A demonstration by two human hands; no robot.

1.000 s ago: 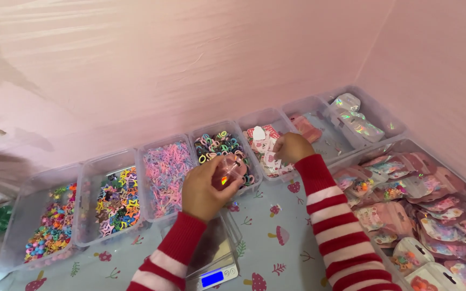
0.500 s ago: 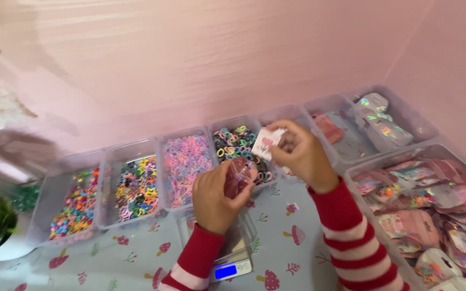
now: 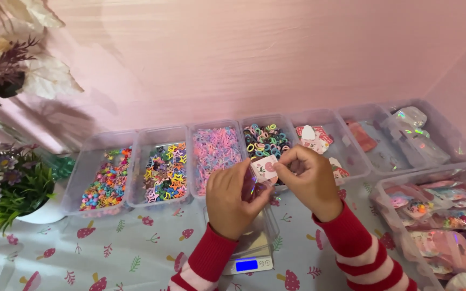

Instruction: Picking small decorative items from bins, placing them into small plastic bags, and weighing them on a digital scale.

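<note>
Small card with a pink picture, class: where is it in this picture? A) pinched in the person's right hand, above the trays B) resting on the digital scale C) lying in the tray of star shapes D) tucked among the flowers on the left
A: the small card sits between the fingertips of the right hand, beside the left hand, raised in front of the tray of coloured loops.
</note>
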